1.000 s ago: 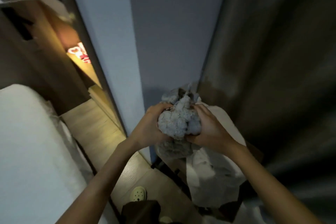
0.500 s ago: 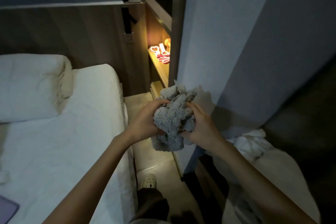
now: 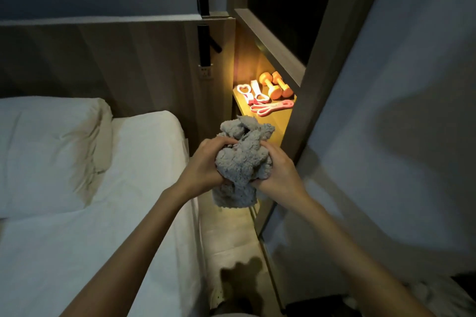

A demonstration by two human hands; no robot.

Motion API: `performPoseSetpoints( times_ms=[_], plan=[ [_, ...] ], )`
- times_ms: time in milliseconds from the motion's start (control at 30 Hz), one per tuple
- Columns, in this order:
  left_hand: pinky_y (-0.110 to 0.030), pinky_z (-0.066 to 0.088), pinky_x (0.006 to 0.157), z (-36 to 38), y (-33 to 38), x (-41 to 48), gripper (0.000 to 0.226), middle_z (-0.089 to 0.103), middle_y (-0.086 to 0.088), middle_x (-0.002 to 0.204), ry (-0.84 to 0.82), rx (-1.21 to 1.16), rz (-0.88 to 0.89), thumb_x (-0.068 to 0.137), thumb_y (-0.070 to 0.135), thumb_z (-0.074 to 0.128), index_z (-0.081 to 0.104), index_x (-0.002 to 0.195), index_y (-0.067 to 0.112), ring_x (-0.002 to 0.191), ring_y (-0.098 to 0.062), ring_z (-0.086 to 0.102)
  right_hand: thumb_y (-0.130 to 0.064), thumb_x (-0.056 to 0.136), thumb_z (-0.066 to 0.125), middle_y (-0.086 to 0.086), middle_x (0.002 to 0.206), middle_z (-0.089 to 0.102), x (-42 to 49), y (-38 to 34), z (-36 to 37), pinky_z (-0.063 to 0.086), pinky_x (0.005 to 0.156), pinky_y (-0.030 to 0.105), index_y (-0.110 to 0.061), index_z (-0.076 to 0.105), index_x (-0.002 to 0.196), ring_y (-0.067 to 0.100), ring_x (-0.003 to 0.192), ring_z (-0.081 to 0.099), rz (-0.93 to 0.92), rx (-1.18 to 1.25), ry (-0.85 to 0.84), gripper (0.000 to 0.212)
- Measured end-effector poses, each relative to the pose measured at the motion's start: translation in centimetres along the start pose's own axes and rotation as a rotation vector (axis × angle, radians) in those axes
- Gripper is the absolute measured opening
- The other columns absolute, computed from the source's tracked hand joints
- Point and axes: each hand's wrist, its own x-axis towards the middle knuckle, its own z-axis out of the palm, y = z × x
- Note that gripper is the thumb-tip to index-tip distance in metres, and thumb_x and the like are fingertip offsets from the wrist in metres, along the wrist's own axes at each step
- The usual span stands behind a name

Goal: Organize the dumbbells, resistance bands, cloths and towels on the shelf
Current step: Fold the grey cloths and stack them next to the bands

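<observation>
Dim room, warm glow from the lit shelf (image 3: 262,113), wide-angle bending.

The towel (image 3: 243,162) is grey, dumbbells (image 3: 273,90) orange, resistance bands (image 3: 287,103) pink, bed (image 3: 128,188) white.

A dim bedroom in a home or hotel. On the left stands a bed (image 3: 116,213) with white sheets and a pillow (image 3: 49,152) against a wooden headboard (image 3: 103,64). Beyond it, a lit wooden shelf (image 3: 273,121) niche is set beside a grey wall (image 3: 399,110).
</observation>
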Motion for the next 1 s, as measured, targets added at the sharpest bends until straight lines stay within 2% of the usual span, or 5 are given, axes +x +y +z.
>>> performPoseSetpoints(
  times_ms=[100,367,533,667,1000],
  plan=[
    [-0.038,0.046,0.097,-1.8,-2.9,4.2,0.06,0.056,0.001,0.125,-0.021,-0.006,-0.002,0.067,0.033,0.078,0.055,0.122,0.023,0.112,-0.017,0.048,-0.021,0.066,0.085,0.006,0.136,0.049,4.9,0.4,1.0,0.041,0.105,0.039,-0.01,0.044,0.138,0.02,0.127,0.045,0.017,-0.025,0.005,0.084],
    [-0.03,0.043,0.093,-3.7,-9.8,13.7,0.055,0.056,0.007,0.124,-0.026,0.009,0.006,0.071,0.023,0.08,0.056,0.121,0.025,0.112,-0.014,0.046,-0.023,0.066,0.083,-0.004,0.137,0.047,15.5,4.5,3.8,0.043,0.103,0.044,-0.02,0.039,0.14,0.016,0.128,0.043,0.091,0.004,-0.003,0.086],
    [-0.03,0.041,0.093,-3.7,-14.4,19.5,0.054,0.059,0.007,0.12,-0.024,0.034,0.003,0.069,0.032,0.078,0.057,0.119,0.025,0.11,-0.017,0.051,-0.02,0.067,0.084,-0.008,0.139,0.046,22.0,7.3,5.6,0.044,0.104,0.042,-0.024,0.038,0.142,0.013,0.129,0.042,0.12,0.02,-0.013,0.088],
    [-0.019,0.036,0.091,-3.7,-17.1,24.4,0.055,0.058,0.006,0.121,-0.053,0.051,-0.012,0.071,0.024,0.081,0.056,0.12,0.026,0.11,-0.015,0.048,-0.024,0.067,0.084,-0.007,0.139,0.046,26.9,10.2,6.1,0.044,0.103,0.042,-0.024,0.038,0.141,0.013,0.128,0.042,0.147,0.017,-0.005,0.087],
    [-0.014,0.033,0.09,0.3,-22.9,33.7,0.053,0.056,0.011,0.119,-0.255,0.017,0.071,0.074,0.031,0.078,0.054,0.121,0.028,0.105,-0.012,0.047,-0.019,0.069,0.079,-0.007,0.133,0.05,31.8,16.2,6.2,0.045,0.101,0.04,-0.024,0.042,0.138,0.011,0.124,0.045,0.328,-0.01,0.053,0.078]
  ],
)
